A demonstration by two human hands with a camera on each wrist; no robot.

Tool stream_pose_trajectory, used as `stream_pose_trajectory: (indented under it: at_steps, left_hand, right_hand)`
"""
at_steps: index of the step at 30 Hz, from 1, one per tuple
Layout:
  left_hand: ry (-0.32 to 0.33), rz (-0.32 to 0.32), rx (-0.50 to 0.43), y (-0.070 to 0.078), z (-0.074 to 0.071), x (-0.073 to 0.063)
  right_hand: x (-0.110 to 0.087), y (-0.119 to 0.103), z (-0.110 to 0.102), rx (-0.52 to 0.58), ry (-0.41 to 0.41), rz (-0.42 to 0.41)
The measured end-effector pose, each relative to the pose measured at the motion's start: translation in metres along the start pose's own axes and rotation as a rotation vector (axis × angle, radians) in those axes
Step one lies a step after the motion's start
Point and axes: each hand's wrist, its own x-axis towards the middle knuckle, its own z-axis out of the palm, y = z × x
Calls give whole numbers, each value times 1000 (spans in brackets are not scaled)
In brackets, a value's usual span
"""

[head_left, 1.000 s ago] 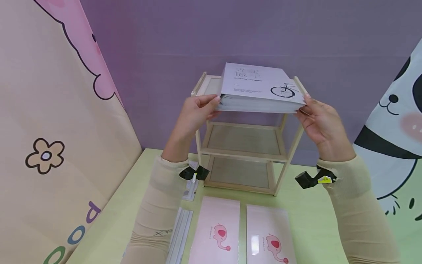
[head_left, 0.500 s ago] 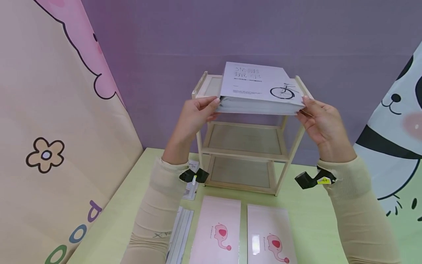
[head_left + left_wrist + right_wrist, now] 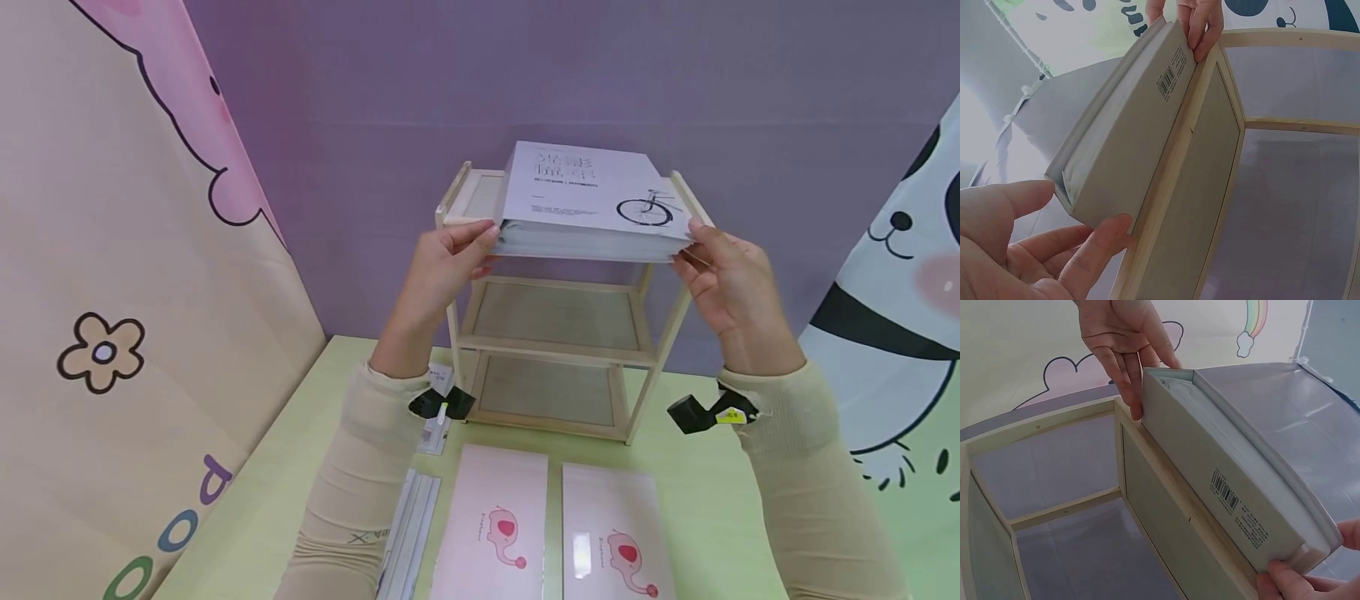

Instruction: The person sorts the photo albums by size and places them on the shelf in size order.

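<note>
A thick white photo album (image 3: 581,187) with a bicycle drawn on its cover lies on the top tier of a wooden rack (image 3: 555,350). Its front edge faces me, and a barcode on its underside shows in both wrist views. My left hand (image 3: 453,258) holds the near left corner, thumb at the cover's edge and fingers beneath. At the near right corner, my right hand (image 3: 731,283) grips the album likewise. In the left wrist view the album (image 3: 1129,125) stands out past the shelf's front bar (image 3: 1175,150).
Two pale pink boxes (image 3: 491,517) with elephant prints, the second box (image 3: 615,533) beside the first, lie on the green tabletop (image 3: 712,500). Pale stacked items (image 3: 411,533) lie left of them, partly behind my left sleeve. A purple backdrop (image 3: 375,167) hangs behind the rack.
The album's front edge sits slightly lower in the head view than a second ago. Both hands keep their hold at the corners, with hardly any other movement.
</note>
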Motion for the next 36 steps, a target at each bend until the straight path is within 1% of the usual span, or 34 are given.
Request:
stream_pose_trajectory:
  at_steps: [2,4,9,16,22,28,32,36]
  left_hand:
    - [6,1,-4,-1,0,-1]
    - [14,1,-11,-2,1,-1]
    - [18,-5,-20,-6,1,-3]
    - [24,-12,-46,-9,-1,-7]
    - [26,0,-71,-12,-1,-10]
    - [41,26,-107,-15,0,-13]
    - [58,8,-122,-19,0,-14]
    - [63,-28,-118,-24,-1,-16]
  right_hand:
    - [-1,1,0,-15,9,-7]
    - [-1,2,0,5,13,-12]
    - [-1,8,0,116,-1,-35]
    - [-2,14,-3,181,-30,-80]
    - [-5,15,-7,228,-22,-95]
    - [-11,18,-14,208,-41,-116]
    - [-16,21,-21,197,-66,-121]
    - [-20,25,-28,191,-89,-118]
